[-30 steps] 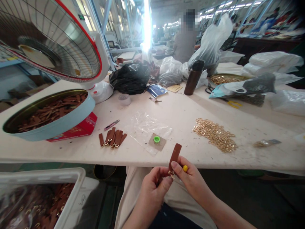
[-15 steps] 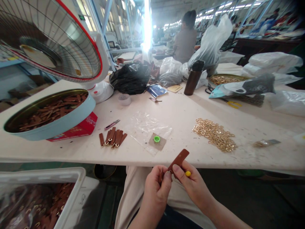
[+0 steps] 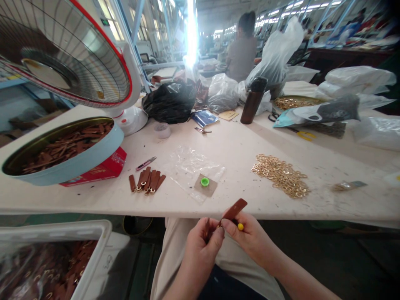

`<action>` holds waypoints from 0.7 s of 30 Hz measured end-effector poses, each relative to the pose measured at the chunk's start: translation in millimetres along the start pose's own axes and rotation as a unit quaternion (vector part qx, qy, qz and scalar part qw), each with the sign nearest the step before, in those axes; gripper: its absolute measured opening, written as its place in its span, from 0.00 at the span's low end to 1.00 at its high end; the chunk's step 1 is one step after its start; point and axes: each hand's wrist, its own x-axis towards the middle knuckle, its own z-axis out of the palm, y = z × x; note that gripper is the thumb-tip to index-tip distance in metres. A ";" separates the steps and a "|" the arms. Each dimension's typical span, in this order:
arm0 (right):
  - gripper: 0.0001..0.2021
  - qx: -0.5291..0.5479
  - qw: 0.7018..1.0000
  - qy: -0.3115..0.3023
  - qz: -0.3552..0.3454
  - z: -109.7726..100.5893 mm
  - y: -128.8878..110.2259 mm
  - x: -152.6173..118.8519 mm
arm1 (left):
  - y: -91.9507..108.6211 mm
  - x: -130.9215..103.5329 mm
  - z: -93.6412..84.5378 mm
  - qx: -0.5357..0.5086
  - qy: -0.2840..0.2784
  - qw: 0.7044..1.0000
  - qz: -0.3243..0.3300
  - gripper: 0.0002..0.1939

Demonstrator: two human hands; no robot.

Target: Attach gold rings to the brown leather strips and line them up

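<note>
Over the lap, just below the counter's (image 3: 93, 200) near edge, both hands are pinching a brown strap (image 3: 233, 209); since a second ago it has been swinging from nearly upright to a low slant rising to the right, which suggests the hands are turning it to work at its lower end, where something small and gold was showing before but is now hidden between the fingers. The left hand (image 3: 200, 250) is closing thumb and fingers around that lower end, and a second dark strip seems to be sitting in the same grip, though that is hard to tell. The right hand (image 3: 250, 239) is gripping the strap from the right with thumb and forefinger shut on it, while also holding a small yellow knob (image 3: 240, 226) whose shaft is hidden. At the near left, below the counter, a white bin (image 3: 93, 254) is holding more brown pieces under plastic. On the counter near its front edge, a green cap (image 3: 204, 181) is lying on a clear bag (image 3: 190, 166), a row of finished straps (image 3: 148, 181) to its left and a heap of gold rings (image 3: 281, 175) to its right. Toward the left edge a blue tin (image 3: 78, 162) of straps is resting on a red box (image 3: 109, 168), with a fan (image 3: 62, 50) behind it. At the far edge, a brown flask (image 3: 252, 102) and bags are standing, and another person (image 3: 242, 50) is sitting beyond.
</note>
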 end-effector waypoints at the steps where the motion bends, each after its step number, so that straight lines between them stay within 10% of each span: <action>1: 0.10 0.013 1.000 -0.009 -0.001 0.0 -1.4 1.2 | 2.0 0.1 0.2 -0.004 0.011 1.000 -0.002 0.10; 15: 0.15 0.026 0.999 -0.029 0.013 0.3 0.2 13.0 | 9.0 10.3 -1.6 -0.008 0.033 0.999 -0.005 0.08; 21: 0.19 -0.047 0.996 0.071 -0.041 -19.0 0.8 26.3 | 4.3 13.0 -12.4 -0.070 0.101 0.992 -0.042 0.08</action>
